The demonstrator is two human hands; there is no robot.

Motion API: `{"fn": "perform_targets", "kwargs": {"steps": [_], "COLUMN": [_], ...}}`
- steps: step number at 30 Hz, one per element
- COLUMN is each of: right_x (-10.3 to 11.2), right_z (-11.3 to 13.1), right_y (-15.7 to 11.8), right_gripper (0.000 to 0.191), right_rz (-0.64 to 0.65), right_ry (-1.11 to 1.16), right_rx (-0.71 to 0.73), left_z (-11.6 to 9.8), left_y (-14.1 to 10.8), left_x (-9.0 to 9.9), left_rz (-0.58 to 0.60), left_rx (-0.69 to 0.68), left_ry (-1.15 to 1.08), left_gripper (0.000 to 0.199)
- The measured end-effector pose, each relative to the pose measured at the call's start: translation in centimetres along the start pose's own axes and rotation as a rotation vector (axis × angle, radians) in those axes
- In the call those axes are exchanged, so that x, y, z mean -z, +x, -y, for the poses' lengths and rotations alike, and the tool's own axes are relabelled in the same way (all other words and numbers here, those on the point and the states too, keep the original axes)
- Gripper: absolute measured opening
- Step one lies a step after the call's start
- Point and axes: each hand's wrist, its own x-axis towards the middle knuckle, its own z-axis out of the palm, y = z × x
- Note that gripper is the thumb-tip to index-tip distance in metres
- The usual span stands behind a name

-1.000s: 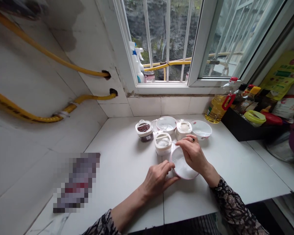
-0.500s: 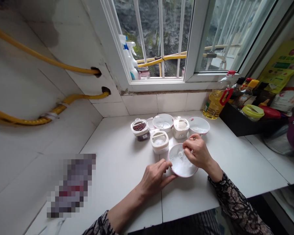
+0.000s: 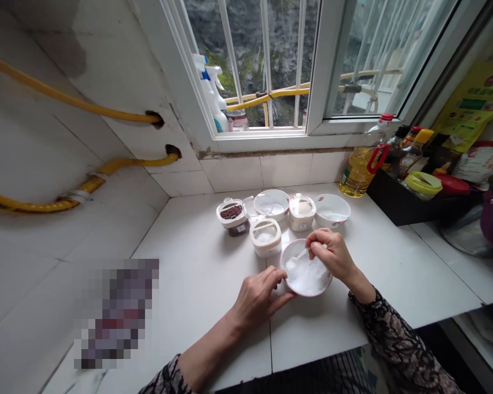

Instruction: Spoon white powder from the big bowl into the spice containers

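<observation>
My left hand [image 3: 259, 294] grips the left rim of a white bowl [image 3: 308, 291], fingers on the edge and thumb low at its side. White grains [image 3: 308, 273] lie inside the bowl. A small white spoon [image 3: 299, 257] is pinched in my right hand [image 3: 331, 253], its tip in the grains. Just behind the bowl sits an open jar of white grains [image 3: 265, 238]. Farther back are a jar with dark red bits [image 3: 232, 216], a jar of pale powder [image 3: 302, 212] and two white bowls [image 3: 272, 204] [image 3: 332, 210].
An oil bottle [image 3: 359, 164] stands at the back right beside a black box [image 3: 388, 197] of bottles and tubs. A blurred-out dark object [image 3: 121, 312] lies at the left. Behind the counter [image 3: 197, 262] is a barred window [image 3: 267, 65].
The spoon's tip has shifted left inside the bowl, and its handle shows more between my right fingers and the grains. My left hand keeps its hold on the rim.
</observation>
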Motion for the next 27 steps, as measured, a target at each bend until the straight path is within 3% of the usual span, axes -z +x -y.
{"fn": "perform_targets", "kwargs": {"steps": [16, 27], "right_x": [0.26, 0.51], "right_z": [-0.26, -0.63], "right_y": [0.80, 1.01], "right_gripper": [0.015, 0.013], "right_rz": [-0.041, -0.079], "right_ry": [0.425, 0.506], "right_rx": [-0.345, -0.319], "left_z": [-0.09, -0.01], "left_y": [0.15, 0.16], "left_x": [0.13, 0.10], "left_rz": [-0.007, -0.010], "left_rx": [0.009, 0.011], "left_ry": [-0.030, -0.030], "left_gripper": [0.023, 0.021]}}
